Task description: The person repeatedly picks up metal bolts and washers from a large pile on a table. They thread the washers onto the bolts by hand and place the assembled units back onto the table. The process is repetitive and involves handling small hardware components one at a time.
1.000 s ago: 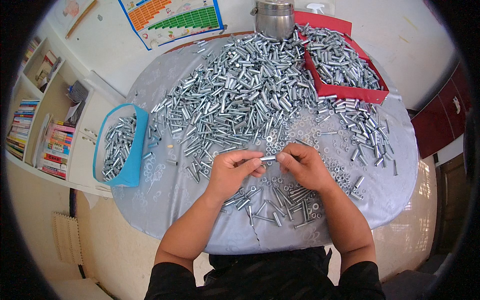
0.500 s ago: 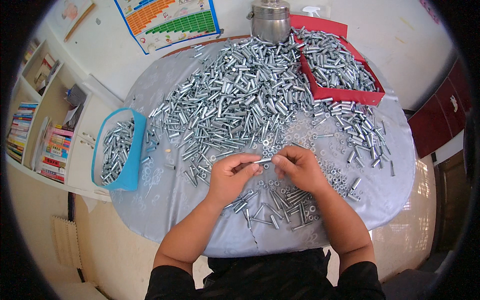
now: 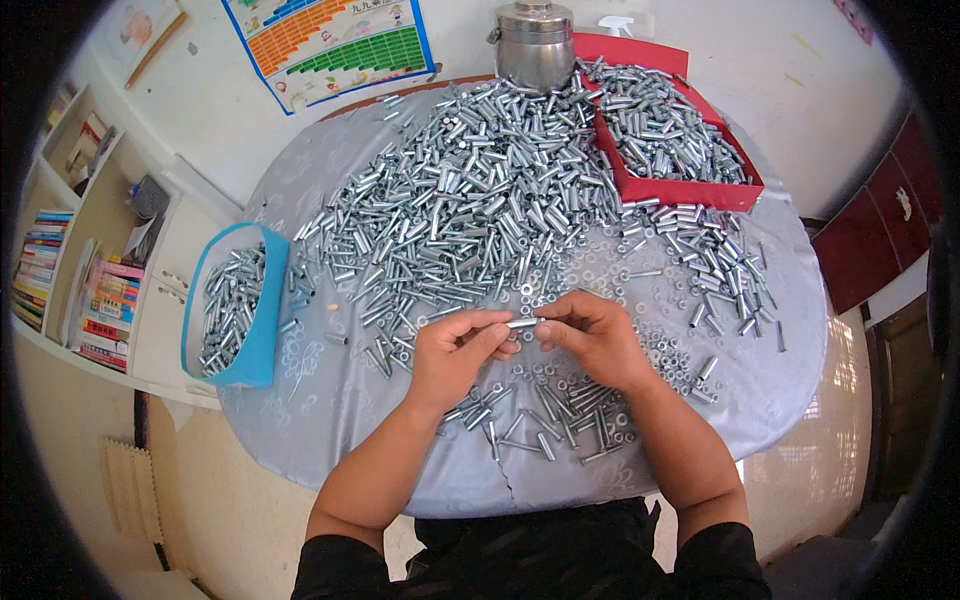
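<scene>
Left hand (image 3: 455, 352): I see it at frame center, fingertips pinched on one end of a small metal bolt (image 3: 524, 322).
Right hand (image 3: 592, 335): fingers closed on the other end of that bolt, the two hands nearly touching.
Bolt: held level between both hands, just above the table (image 3: 330, 430), near the scattered washers (image 3: 560, 385).
Change: over the last second the hands have barely shifted; the camera tilted slightly. I judge the fitting of parts on this bolt is still under way.
Big pile (image 3: 470, 200): fills the upper center, close beyond the fingertips.
Red tray (image 3: 690, 190): upper right, full of metal pieces.
Blue bin (image 3: 255, 330): left edge of the table, part full.
Metal pot (image 3: 535, 45): top center.
Open room: bare cloth lower left and lower right of the hands; the table edge lies under the forearms.
</scene>
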The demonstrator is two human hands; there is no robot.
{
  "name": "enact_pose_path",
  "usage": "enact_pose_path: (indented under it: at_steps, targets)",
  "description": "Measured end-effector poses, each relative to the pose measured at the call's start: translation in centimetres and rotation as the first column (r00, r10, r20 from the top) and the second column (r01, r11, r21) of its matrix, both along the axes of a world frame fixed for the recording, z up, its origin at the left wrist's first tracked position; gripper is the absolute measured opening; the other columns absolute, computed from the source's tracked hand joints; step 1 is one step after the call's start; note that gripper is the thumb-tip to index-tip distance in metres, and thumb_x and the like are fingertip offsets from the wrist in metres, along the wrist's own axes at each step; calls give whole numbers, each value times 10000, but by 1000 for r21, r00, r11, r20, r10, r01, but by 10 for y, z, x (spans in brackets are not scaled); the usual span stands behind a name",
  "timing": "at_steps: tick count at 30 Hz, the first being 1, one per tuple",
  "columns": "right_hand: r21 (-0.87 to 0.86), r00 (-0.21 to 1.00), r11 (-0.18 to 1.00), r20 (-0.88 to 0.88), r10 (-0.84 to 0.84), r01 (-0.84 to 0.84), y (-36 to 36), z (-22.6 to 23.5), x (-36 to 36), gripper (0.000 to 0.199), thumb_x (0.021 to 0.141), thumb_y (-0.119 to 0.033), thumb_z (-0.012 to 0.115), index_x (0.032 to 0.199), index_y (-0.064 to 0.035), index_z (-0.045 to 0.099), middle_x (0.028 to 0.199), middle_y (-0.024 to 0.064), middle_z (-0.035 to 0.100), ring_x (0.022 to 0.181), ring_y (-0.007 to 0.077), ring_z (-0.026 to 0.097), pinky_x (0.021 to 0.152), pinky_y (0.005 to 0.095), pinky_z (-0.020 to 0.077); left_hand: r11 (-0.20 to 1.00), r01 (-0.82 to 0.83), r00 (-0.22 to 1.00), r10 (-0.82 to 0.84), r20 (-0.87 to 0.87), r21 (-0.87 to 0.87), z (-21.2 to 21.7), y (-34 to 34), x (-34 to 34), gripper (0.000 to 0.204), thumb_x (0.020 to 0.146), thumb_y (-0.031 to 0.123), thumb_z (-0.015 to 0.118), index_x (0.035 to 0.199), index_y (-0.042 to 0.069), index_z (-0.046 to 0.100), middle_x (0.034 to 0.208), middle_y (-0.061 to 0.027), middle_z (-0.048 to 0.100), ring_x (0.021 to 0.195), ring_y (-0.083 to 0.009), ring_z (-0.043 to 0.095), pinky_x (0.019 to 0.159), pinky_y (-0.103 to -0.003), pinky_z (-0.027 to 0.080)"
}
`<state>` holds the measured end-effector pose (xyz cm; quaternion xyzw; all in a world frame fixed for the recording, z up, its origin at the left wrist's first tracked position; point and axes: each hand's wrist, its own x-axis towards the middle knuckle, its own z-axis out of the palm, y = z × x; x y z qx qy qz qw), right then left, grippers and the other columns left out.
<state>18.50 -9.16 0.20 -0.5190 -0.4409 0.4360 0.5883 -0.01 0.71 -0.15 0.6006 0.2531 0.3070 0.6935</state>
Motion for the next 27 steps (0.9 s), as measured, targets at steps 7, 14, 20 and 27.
enact_pose_path:
  at_steps: [7, 14, 20, 27]
  targets:
    - [-176, 993, 978, 20, 117, -111, -5, 8, 15, 162, 901, -128, 663, 972, 16, 644, 749, 26, 642, 648, 96, 598, 601, 242, 496, 979, -204, 979, 204, -15, -6, 3, 1, 2, 225, 940, 76, 585, 1127, -42, 621, 967, -120, 691, 758, -148, 672, 652, -262, 561]
    - [-19, 988, 1000, -152, -2, -1, -4, 17, 40, 226, 955, -171, 564, 1062, 23, 610, 905, 74, 661, 832, 170, 638, 763, 317, 511, 952, -304, 949, 306, 82, -25, 4, 8, -1, 199, 938, 71, 573, 1103, -23, 633, 973, -116, 692, 707, -140, 654, 639, -269, 555]
    - [319, 877, 835, -337, -343, 449, 15, 21, 34, 405, 1011, -213, 468, 1330, 35, 478, 1310, 185, 549, 1233, 274, 521, 1047, 400, 407, 943, -332, 938, 333, 92, -31, 3, 8, -1, 190, 928, 70, 574, 1079, -22, 644, 952, -117, 693, 683, -146, 646, 630, -282, 555]
    - [66, 903, 911, -181, -390, 407, 3, 7, 35, 262, 988, -190, 518, 1023, 39, 640, 911, 131, 694, 820, 198, 683, 746, 308, 553, 937, -348, 935, 346, 83, 11, 5, 8, -1, 180, 923, 59, 576, 1061, -30, 648, 933, -119, 694, 671, -134, 635, 617, -264, 537]
